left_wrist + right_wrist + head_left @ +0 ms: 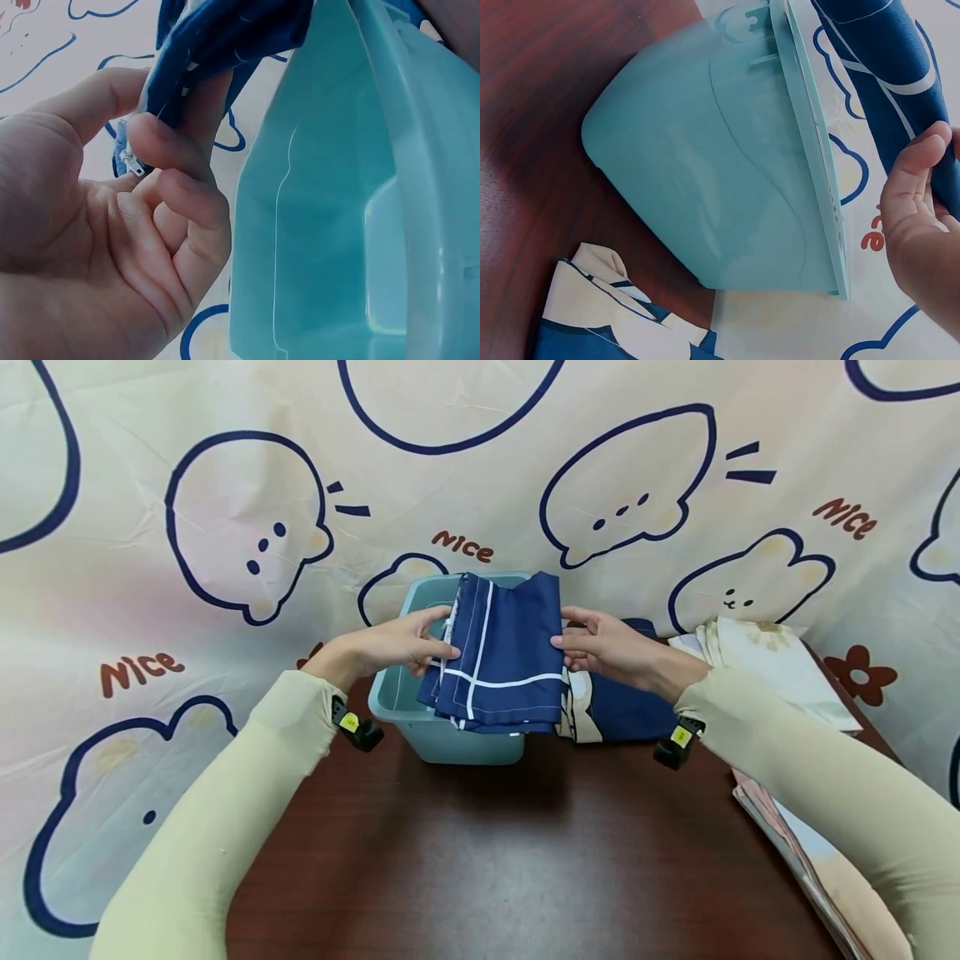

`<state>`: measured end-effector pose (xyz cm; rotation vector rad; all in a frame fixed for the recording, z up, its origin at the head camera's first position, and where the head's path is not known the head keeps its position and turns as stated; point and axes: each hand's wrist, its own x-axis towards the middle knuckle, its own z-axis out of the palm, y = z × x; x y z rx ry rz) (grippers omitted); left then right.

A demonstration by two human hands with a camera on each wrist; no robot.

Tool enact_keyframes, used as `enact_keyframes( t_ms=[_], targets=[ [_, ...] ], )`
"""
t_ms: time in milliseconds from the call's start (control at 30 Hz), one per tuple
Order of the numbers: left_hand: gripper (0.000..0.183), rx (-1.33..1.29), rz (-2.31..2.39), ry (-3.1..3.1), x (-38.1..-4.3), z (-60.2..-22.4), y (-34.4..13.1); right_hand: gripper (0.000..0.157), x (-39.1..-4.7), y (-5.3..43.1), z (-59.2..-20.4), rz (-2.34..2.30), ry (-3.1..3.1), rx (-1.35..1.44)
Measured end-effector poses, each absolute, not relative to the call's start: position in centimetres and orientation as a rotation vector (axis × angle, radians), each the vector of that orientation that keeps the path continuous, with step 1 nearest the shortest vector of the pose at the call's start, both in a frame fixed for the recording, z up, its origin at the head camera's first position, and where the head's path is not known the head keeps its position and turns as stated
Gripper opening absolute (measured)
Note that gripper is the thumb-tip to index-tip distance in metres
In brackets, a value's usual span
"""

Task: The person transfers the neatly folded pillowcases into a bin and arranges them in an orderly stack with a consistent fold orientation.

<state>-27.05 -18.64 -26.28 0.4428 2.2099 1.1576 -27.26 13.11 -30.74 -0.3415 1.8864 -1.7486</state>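
One folded navy cloth, printed with white lines, hangs between the two grips, overlapping the bin in the head view. The left grip pinches its left edge between thumb and fingers; the right grip pinches the opposite edge. One zipper pull shows just beside the left grip's fingers.

Below both grips stands one light blue bin, its inner wall visible past the left grip's fingers. Below the right grip, beside the bin, lies one navy-and-beige cloth on the dark reddish-brown tabletop. Farther out to the right of the right grip are folded white cloths, and under the right forearm a pile of pink, grey and beige cloth; their layers overlap too much to count.

Two wrist cameras, one behind each grip, carry one yellow label apiece, the lettering too small to read. Beyond the grips, a pale backdrop with dark blue outlined characters bears the reddish word "Nice" three times in the head view.
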Motion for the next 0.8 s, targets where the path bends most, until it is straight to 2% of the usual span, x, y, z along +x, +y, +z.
enact_keyframes(
  t_ms=[333, 533, 800],
  targets=[
    [0.074, 0.388, 1.149, 2.23, -28.0, -26.3, -19.5, 0.075, -28.1, 11.5, -30.3, -1.786, 1.864, -0.314],
    [0.069, 0.387, 1.129, 2.238, -28.7, -26.2, -20.5, 0.069, -28.5, 10.5, -30.1, -1.783, 1.893, -0.3],
    [0.07, 0.344, 1.105, 2.242, -29.5, -26.3, -21.5, 0.074, -29.1, 9.6, -30.2, -1.754, 1.924, -0.303]
  ],
)
